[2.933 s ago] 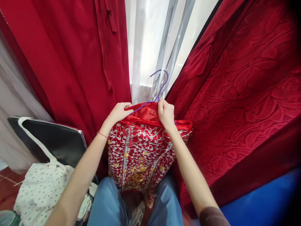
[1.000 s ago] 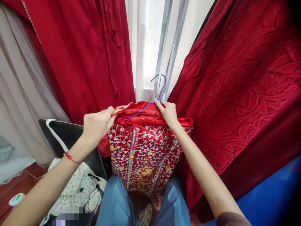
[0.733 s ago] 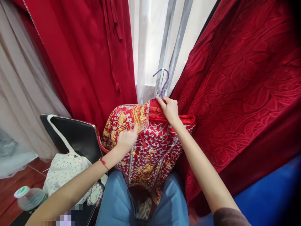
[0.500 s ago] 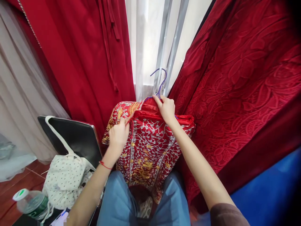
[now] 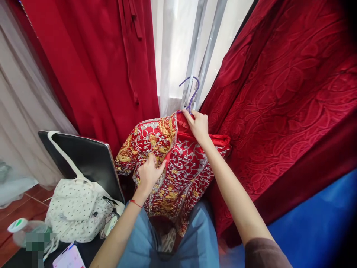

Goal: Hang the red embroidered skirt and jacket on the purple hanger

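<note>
The right grip [image 5: 199, 125] pinches the hanger [image 5: 198, 87], hook above; lower left, the left grip [image 5: 150, 174] holds the jacket [image 5: 152, 129] edge.

Most of the purple hanger [image 5: 198, 90] below its neck is hidden by the jacket [image 5: 167, 128] and our right hand [image 5: 199, 126]. Our left hand [image 5: 150, 174] covers some embroidery. Towards eight o'clock, pixelation obscures part of the bottle [image 5: 25, 231]; near seven, the bottom edge cuts the phone [image 5: 69, 257], its screen too small for us to read.
</note>
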The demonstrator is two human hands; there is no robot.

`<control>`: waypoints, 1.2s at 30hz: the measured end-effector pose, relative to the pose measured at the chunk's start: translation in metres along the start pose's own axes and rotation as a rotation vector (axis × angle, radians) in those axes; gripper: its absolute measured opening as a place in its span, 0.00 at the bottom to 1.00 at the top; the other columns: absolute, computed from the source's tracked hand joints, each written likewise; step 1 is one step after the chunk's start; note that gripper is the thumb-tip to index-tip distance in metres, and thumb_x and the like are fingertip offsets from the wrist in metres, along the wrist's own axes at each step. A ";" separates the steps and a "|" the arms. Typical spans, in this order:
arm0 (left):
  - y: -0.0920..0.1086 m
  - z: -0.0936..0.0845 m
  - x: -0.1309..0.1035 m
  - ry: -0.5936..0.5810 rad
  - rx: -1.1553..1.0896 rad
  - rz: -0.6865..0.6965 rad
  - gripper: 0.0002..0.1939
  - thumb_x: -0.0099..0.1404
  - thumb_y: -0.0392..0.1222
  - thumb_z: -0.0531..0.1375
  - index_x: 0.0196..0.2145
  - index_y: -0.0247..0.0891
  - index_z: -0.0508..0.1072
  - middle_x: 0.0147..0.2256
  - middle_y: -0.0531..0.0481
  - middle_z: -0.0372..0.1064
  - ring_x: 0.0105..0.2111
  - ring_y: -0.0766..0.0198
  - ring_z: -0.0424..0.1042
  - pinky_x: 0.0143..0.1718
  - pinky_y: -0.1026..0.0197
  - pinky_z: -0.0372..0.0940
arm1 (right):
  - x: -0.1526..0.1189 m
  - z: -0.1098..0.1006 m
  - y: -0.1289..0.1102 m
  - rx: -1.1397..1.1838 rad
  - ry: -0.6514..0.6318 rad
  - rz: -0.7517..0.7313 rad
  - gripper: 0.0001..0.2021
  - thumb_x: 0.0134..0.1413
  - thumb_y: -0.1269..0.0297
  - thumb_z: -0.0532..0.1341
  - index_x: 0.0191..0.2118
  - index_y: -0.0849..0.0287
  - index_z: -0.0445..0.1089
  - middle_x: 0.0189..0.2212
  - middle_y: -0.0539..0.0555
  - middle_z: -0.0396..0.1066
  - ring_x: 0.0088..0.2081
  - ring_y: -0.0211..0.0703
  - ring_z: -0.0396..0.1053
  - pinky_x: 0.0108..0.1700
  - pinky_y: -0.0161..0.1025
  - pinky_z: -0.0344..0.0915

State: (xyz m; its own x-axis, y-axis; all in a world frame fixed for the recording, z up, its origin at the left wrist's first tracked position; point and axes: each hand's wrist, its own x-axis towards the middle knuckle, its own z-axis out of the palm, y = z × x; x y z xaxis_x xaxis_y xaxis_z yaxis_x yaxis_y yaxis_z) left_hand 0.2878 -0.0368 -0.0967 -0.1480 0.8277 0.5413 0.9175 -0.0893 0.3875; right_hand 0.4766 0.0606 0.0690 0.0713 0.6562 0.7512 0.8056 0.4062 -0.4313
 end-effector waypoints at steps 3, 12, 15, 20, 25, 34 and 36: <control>-0.018 0.008 -0.002 0.003 0.028 0.004 0.24 0.63 0.66 0.58 0.35 0.39 0.66 0.31 0.49 0.72 0.32 0.58 0.75 0.28 0.62 0.58 | -0.001 0.003 -0.002 -0.025 0.016 0.022 0.26 0.64 0.43 0.55 0.21 0.56 0.61 0.18 0.48 0.59 0.23 0.37 0.50 0.31 0.38 0.47; -0.065 -0.027 0.090 0.419 -0.219 0.036 0.33 0.66 0.56 0.57 0.59 0.30 0.58 0.60 0.28 0.60 0.63 0.48 0.58 0.61 0.49 0.56 | -0.002 -0.003 -0.002 0.009 -0.018 -0.013 0.27 0.64 0.41 0.53 0.22 0.56 0.63 0.18 0.49 0.61 0.24 0.38 0.55 0.32 0.38 0.53; -0.078 -0.032 0.129 0.106 -0.318 0.175 0.29 0.68 0.54 0.53 0.59 0.32 0.60 0.57 0.32 0.67 0.57 0.52 0.66 0.57 0.54 0.60 | -0.002 -0.002 -0.002 0.026 -0.018 -0.011 0.26 0.64 0.41 0.53 0.21 0.55 0.60 0.18 0.48 0.58 0.24 0.37 0.54 0.32 0.38 0.52; -0.079 -0.047 0.136 0.054 -0.328 0.092 0.18 0.70 0.53 0.52 0.42 0.35 0.71 0.35 0.48 0.75 0.31 0.66 0.68 0.37 0.67 0.61 | -0.002 -0.002 0.001 0.049 -0.009 -0.029 0.26 0.63 0.43 0.55 0.21 0.55 0.55 0.18 0.46 0.54 0.24 0.37 0.51 0.33 0.37 0.51; -0.075 -0.070 0.120 0.242 -0.134 0.089 0.22 0.71 0.56 0.50 0.41 0.36 0.75 0.36 0.45 0.76 0.35 0.61 0.71 0.41 0.63 0.61 | 0.001 -0.001 0.006 0.081 -0.027 -0.038 0.26 0.63 0.41 0.53 0.21 0.55 0.55 0.18 0.46 0.55 0.25 0.37 0.53 0.32 0.36 0.51; 0.043 -0.076 0.163 -0.022 -0.111 0.565 0.31 0.65 0.65 0.55 0.50 0.34 0.72 0.48 0.38 0.75 0.50 0.50 0.72 0.54 0.52 0.61 | 0.003 -0.003 0.005 0.205 -0.096 -0.039 0.27 0.63 0.40 0.51 0.20 0.54 0.52 0.19 0.48 0.57 0.26 0.38 0.57 0.33 0.37 0.56; 0.064 -0.069 0.170 -0.077 -0.096 0.476 0.29 0.65 0.65 0.55 0.44 0.35 0.75 0.38 0.39 0.77 0.40 0.52 0.74 0.44 0.55 0.63 | 0.007 -0.008 0.008 0.268 -0.164 0.027 0.28 0.64 0.38 0.47 0.21 0.55 0.54 0.21 0.49 0.62 0.29 0.40 0.62 0.35 0.37 0.59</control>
State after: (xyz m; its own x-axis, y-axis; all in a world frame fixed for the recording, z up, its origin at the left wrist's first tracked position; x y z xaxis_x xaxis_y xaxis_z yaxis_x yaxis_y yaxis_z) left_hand 0.2962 0.0598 0.0715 0.3110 0.7208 0.6195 0.8378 -0.5156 0.1794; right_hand 0.4882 0.0628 0.0749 -0.0227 0.7543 0.6562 0.6192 0.5259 -0.5831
